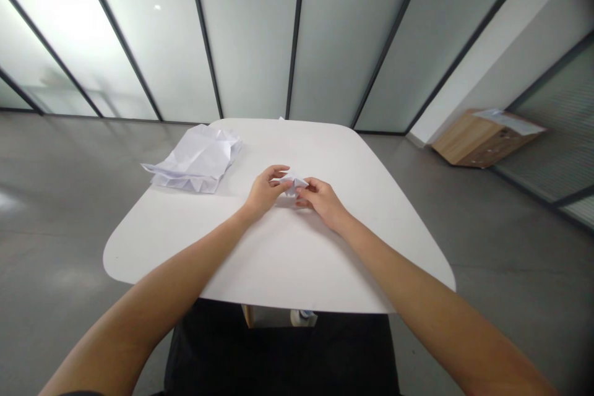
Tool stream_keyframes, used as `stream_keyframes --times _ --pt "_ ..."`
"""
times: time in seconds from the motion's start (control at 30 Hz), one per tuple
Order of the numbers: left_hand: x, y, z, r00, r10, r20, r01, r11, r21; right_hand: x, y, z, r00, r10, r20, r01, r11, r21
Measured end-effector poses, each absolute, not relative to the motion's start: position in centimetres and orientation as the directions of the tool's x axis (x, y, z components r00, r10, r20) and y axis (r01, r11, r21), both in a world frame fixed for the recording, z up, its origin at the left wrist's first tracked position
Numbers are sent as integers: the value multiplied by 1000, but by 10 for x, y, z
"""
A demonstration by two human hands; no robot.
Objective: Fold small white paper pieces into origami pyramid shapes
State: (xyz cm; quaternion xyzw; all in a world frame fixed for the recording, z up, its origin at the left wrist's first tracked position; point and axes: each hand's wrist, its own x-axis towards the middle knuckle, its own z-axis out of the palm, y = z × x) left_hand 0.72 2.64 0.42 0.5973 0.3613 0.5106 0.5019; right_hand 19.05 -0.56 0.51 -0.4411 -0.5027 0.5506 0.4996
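Note:
Between my two hands, over the middle of the white table (297, 260), is a small piece of folded white paper (293, 180) with pointed corners. My left hand (268, 189) grips its left side, thumb in front and fingers behind. On the other side my right hand (322, 199) pinches the right corner between thumb and fingers. Parts of the fold are hidden by the fingers. Off to the left, a stack of creased white paper sheets (195, 158) lies by the table's left edge.
A cardboard box (477, 139) sits on the grey floor at the right, by the wall. Frosted glass panels (250, 31) with dark frames stand behind the table. Below the table's front edge, an open box (271, 317) with a white roundish item shows above my lap.

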Motion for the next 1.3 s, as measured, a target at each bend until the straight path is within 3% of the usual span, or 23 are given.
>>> stream_keyframes --times 0.13,0.4,0.6,0.9,1.3 --pt "9 27 2 269 938 220 -182 -175 968 191 -6 7 -115 993 23 -96 12 -995" --pt "5 27 5 306 944 124 -103 -97 990 193 -7 10 -129 991 -16 -105 -30 -994" --pt "5 25 5 377 918 123 -45 -115 992 193 -6 8 -146 986 81 63 91 -994" --pt "13 17 11 401 916 32 -299 97 949 197 1 3 -13 982 189 88 190 -978" --pt "1 21 21 350 933 79 -179 -16 984 197 -5 9 1 964 266 229 259 -938"
